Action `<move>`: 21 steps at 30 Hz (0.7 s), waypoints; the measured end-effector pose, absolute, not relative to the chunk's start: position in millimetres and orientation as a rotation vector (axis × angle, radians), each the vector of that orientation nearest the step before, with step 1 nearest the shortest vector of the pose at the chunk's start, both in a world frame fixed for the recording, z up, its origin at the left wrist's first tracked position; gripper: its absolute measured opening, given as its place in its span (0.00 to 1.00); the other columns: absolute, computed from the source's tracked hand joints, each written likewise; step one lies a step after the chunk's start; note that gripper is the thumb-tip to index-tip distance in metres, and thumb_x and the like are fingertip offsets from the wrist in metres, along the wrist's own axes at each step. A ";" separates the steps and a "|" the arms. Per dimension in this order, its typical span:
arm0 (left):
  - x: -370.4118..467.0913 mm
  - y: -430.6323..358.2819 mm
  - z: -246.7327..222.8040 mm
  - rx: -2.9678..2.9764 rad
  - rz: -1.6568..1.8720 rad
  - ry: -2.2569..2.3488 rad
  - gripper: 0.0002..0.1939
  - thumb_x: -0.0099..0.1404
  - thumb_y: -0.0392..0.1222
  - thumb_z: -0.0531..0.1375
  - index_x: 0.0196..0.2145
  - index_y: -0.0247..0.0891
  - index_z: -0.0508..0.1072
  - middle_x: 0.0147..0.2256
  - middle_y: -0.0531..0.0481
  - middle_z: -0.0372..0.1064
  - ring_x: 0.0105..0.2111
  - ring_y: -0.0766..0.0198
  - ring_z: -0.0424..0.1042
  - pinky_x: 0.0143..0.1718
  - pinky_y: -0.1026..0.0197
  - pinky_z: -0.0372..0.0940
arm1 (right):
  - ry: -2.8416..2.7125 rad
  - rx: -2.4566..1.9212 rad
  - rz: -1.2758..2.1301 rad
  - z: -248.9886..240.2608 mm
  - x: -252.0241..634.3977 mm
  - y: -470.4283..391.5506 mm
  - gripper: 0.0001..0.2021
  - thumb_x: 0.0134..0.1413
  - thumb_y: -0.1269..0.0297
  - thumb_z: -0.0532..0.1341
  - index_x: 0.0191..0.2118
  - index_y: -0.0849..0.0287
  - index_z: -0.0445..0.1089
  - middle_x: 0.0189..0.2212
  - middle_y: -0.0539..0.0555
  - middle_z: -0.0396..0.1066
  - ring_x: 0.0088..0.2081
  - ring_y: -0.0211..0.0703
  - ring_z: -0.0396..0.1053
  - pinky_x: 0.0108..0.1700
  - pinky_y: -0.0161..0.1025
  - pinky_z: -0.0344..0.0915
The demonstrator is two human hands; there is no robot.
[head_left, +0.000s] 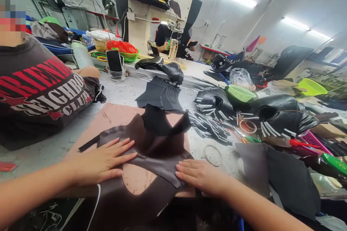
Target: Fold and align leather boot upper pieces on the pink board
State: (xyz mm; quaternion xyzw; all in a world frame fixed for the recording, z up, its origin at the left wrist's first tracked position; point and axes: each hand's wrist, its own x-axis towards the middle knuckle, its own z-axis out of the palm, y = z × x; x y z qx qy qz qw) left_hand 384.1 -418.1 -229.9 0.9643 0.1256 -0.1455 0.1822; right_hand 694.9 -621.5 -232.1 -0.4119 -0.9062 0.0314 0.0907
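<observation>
A dark brown leather piece (pixel 162 148) with black lining showing at its upper edge lies spread in front of me, its lower part hanging over the table's front edge. My left hand (pixel 108 160) rests flat on its left side, fingers spread. On its right side lies my right hand (pixel 199 175), fingers stretched out and close together, palm down. Neither hand grips anything. Under the leather is a pinkish board (pixel 94 122), which also shows through a curved opening in the piece. A narrow black strip (pixel 89 143) sticks out at the left.
Behind the leather sits a stack of black pieces (pixel 158 94). Black bundles with white-edged strips (pixel 214 103) and a roll of tape (pixel 213 155) lie to the right. A person in a printed shirt (pixel 46 86) leans in at left. A sewing machine (pixel 173 43) stands at the back.
</observation>
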 end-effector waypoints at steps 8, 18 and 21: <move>387.4 -419.4 -238.0 2.756 -0.226 0.024 0.32 0.66 0.52 0.51 0.62 0.42 0.42 0.62 0.48 0.43 0.62 0.58 0.45 0.63 0.56 0.37 | -2.663 -1.746 0.298 -208.1 655.9 -616.3 0.29 0.53 0.47 0.58 0.56 0.58 0.61 0.39 0.56 0.73 0.38 0.47 0.71 0.39 0.40 0.65; 387.8 -426.1 -244.7 2.792 -0.145 0.025 0.29 0.67 0.51 0.50 0.61 0.46 0.46 0.61 0.51 0.46 0.62 0.58 0.46 0.63 0.51 0.37 | -2.203 -2.059 -0.179 -213.9 593.3 -523.5 0.24 0.58 0.62 0.55 0.56 0.72 0.58 0.48 0.68 0.66 0.50 0.54 0.64 0.50 0.49 0.56; 384.4 -440.6 -250.0 2.856 0.026 0.089 0.24 0.68 0.46 0.49 0.60 0.43 0.52 0.59 0.49 0.52 0.60 0.58 0.53 0.62 0.53 0.46 | -2.312 -2.229 0.121 -201.9 586.7 -500.8 0.20 0.53 0.59 0.59 0.47 0.69 0.66 0.39 0.63 0.72 0.41 0.53 0.69 0.44 0.48 0.60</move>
